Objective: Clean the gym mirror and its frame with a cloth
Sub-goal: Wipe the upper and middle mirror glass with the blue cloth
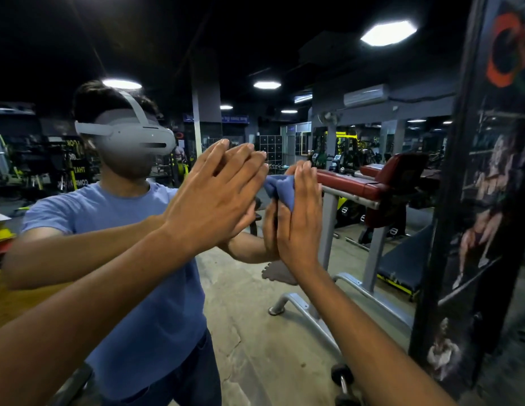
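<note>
We press the soft, light cloth (280, 189) flat on the mirror (255, 303) with straight right-hand (299, 221) fingers; left hand (214, 200) flat, holding nothing

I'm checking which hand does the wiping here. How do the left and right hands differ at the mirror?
The right hand presses a blue cloth against the mirror; the left hand lies bare on the glass, with no cloth. The left hand tilts rightward, the right points nearly straight up. Both are flat, fingers straight and close together, at about the same height.
</note>
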Available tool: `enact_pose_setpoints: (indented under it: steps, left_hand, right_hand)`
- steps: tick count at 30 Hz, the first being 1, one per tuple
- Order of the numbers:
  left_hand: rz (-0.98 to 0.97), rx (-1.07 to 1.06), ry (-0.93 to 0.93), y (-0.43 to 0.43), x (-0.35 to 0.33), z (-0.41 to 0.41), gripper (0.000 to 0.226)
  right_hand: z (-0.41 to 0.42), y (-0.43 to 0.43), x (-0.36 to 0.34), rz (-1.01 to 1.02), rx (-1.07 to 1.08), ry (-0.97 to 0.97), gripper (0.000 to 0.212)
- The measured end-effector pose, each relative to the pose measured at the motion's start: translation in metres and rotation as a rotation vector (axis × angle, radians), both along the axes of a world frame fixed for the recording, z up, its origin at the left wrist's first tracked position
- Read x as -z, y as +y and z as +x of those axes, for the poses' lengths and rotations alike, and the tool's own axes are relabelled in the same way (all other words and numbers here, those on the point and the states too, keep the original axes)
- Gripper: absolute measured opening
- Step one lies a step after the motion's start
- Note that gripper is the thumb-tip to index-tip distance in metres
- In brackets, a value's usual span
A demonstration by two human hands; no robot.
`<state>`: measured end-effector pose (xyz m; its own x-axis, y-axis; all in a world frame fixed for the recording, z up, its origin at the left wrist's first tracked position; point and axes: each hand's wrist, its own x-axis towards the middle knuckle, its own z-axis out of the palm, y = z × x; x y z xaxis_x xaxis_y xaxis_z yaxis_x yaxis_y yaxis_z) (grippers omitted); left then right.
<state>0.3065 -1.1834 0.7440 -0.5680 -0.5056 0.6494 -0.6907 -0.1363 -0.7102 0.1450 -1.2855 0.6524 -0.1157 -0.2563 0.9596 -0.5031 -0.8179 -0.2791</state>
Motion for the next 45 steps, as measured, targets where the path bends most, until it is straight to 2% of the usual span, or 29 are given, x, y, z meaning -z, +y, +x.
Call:
enact_pose_setpoints:
  steps: [5,7,11,12,16,18,20,22,24,25,27,30,32,34,36,38,42,43,45]
  left_hand:
    - [0.026,0.000,0.005,0.004,-0.003,-0.003,0.063]
    - [0.028,0.026,0.012,0.005,-0.007,-0.006,0.060]
    - [-0.030,0.037,0.012,0.003,-0.023,-0.011,0.059]
    - [-0.043,0.016,0.013,0.003,-0.027,-0.011,0.061]
    - [-0.047,-0.055,0.029,-0.001,-0.036,-0.010,0.068]
    - [-0.051,-0.056,0.035,-0.002,-0.036,-0.011,0.067]
    - [-0.059,-0.034,0.042,-0.002,-0.039,-0.014,0.064]
    - [-0.065,-0.005,0.051,-0.005,-0.046,-0.018,0.060]
    - [-0.068,-0.003,0.052,-0.009,-0.054,-0.022,0.062]
    - [-0.073,-0.009,0.048,-0.011,-0.057,-0.023,0.064]
    - [-0.087,-0.018,0.050,-0.015,-0.059,-0.025,0.067]
    - [-0.096,-0.036,0.084,-0.022,-0.048,-0.030,0.074]
    - [-0.093,-0.052,0.101,-0.025,-0.039,-0.032,0.077]
    - [-0.097,-0.051,0.104,-0.028,-0.035,-0.031,0.077]
    - [-0.112,-0.047,0.095,-0.029,-0.035,-0.030,0.077]
    - [-0.115,-0.040,0.093,-0.030,-0.034,-0.030,0.078]
    - [-0.123,-0.019,0.088,-0.033,-0.032,-0.030,0.077]
    - [-0.126,-0.017,0.087,-0.033,-0.032,-0.030,0.078]
    - [-0.117,-0.018,0.090,-0.034,-0.033,-0.029,0.079]
  right_hand:
    - [-0.001,-0.015,-0.063,0.072,0.062,-0.234,0.063]
    - [0.010,-0.006,-0.076,0.040,0.046,-0.169,0.065]
    - [0.001,-0.001,-0.051,-0.112,0.026,0.138,0.066]
    - [-0.009,-0.008,-0.050,-0.122,0.040,0.157,0.066]
    - [-0.027,-0.032,-0.100,0.014,0.077,-0.131,0.066]
    - [-0.018,-0.030,-0.126,0.019,0.089,-0.175,0.066]
    - [-0.007,-0.022,-0.129,-0.033,0.067,-0.101,0.064]
    - [-0.007,-0.018,-0.116,-0.107,0.046,0.054,0.065]
    - [-0.022,-0.025,-0.111,-0.168,0.077,0.195,0.065]
    - [-0.032,-0.033,-0.115,-0.174,0.106,0.205,0.064]
    - [-0.050,-0.049,-0.132,-0.114,0.134,0.097,0.063]
    - [-0.061,-0.061,-0.146,0.014,0.117,-0.167,0.066]
    - [-0.051,-0.054,-0.129,0.045,0.095,-0.223,0.065]
    - [-0.040,-0.044,-0.093,-0.001,0.070,-0.119,0.063]
    - [-0.043,-0.042,-0.054,-0.095,0.098,0.069,0.064]
    - [-0.059,-0.052,-0.046,-0.130,0.126,0.103,0.063]
    - [-0.070,-0.070,-0.117,0.026,0.101,-0.264,0.062]
    - [-0.068,-0.072,-0.142,0.047,0.107,-0.310,0.063]
    - [-0.061,-0.072,-0.179,0.029,0.123,-0.271,0.066]
